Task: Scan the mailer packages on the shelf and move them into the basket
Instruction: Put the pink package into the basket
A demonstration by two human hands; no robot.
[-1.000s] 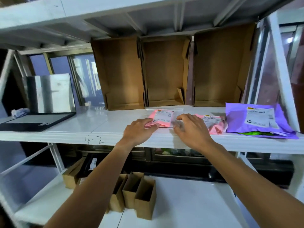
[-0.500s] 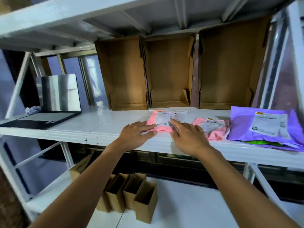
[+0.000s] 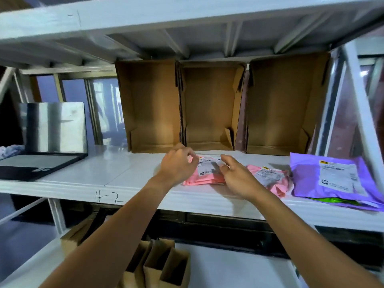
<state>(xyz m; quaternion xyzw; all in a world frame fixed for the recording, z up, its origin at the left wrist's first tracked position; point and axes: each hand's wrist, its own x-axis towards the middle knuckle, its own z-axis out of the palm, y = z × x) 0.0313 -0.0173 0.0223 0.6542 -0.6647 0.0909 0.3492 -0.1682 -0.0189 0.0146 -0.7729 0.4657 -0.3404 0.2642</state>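
A pink mailer (image 3: 204, 175) with a white label lies on the white shelf (image 3: 133, 173). My left hand (image 3: 178, 166) curls its fingers at the mailer's upper left corner and pinches it. My right hand (image 3: 236, 176) curls thumb and fingers round its right edge. A second pink mailer (image 3: 270, 177) lies just to the right, partly behind my right hand. A purple mailer (image 3: 332, 179) rests further right on top of a green one (image 3: 334, 201). No basket or scanner is in view.
Three open cardboard boxes (image 3: 209, 107) stand on end at the back of the shelf. An open laptop (image 3: 41, 148) sits at the left. Small cardboard bins (image 3: 166, 265) stand on the lower shelf. The shelf edge is marked "4-2" (image 3: 108, 197).
Both hands lay flat on the pink mailer before. Their fingers have lifted and curled at its left and right edges. The camera has moved closer to the shelf.
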